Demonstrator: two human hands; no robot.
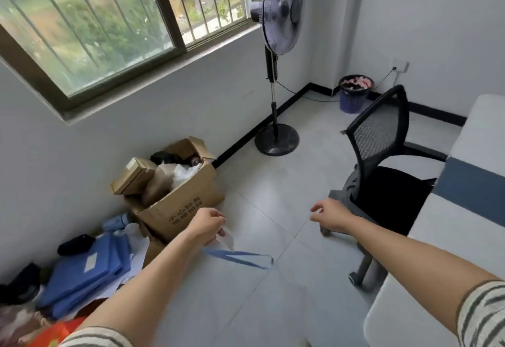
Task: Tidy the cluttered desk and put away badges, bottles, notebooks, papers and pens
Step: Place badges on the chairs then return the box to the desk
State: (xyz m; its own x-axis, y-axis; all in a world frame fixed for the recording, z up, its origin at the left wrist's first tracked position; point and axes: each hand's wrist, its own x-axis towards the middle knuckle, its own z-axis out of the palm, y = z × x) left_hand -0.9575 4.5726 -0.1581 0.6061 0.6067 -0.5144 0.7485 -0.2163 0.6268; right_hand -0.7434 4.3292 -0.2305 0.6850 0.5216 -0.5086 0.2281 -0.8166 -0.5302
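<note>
Two bare arms stretched out over the tiled floor (259, 305), striped sleeves at the elbows. Left hand (206, 223) had its grip pinched on a clear badge holder (226, 239), and the blue lanyard (240, 258) trailed off to the right, hanging in the air above the floor. Right hand (329, 216) hung empty, fingers loosely curled and apart, just in front of the black mesh office chair (382, 160). Just beyond the left hand sat an open cardboard box (177, 207) stuffed with odds and ends, against the wall under the window (109, 23). Blue folders (87, 272) lay piled on the floor at lower left. A pedestal fan (278, 54) stood further back, a blue waste bin (354, 95) in the corner, and the white counter (437, 278) edged in at right.
</note>
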